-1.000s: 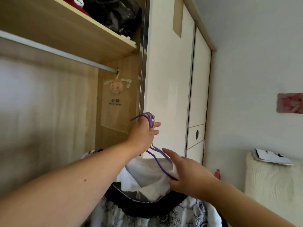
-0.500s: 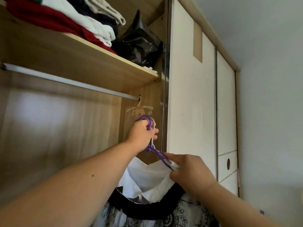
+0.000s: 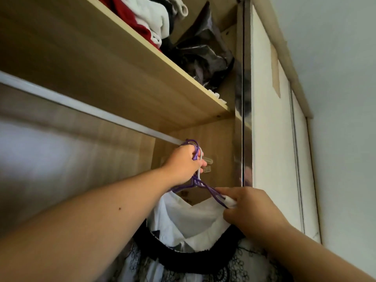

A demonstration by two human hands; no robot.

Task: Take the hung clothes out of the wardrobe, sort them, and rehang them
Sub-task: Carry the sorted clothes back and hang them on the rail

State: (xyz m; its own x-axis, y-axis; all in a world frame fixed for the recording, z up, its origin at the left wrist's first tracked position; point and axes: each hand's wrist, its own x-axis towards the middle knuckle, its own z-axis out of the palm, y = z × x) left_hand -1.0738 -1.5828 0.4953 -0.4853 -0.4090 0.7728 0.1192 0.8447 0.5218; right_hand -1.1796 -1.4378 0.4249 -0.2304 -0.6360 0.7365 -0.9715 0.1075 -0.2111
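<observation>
- Clothes (image 3: 189, 218), white over a black-trimmed patterned piece, hang low in the open wardrobe (image 3: 114, 94) from purple hangers (image 3: 205, 187).
- The hanger hooks point up at the rail's (image 3: 85, 107) right end; whether they rest on it is hidden.
- Left hand (image 3: 184, 163) is closed around the hooks; right hand (image 3: 247, 208) pinches the white fabric at a hanger's sloping right arm.
- Folded red and white items (image 3: 148, 23) and a dark bag (image 3: 203, 49) sit on the shelf (image 3: 162, 66) above.
- White door (image 3: 270, 139), pale wall (image 3: 345, 98) to the right.
- The clothes' lower part is cut off.

Above me, folded laundry (image 3: 150, 23) in red and white lay on the shelf (image 3: 126, 64). A crumpled dark bag (image 3: 203, 55) sat beside it.
</observation>
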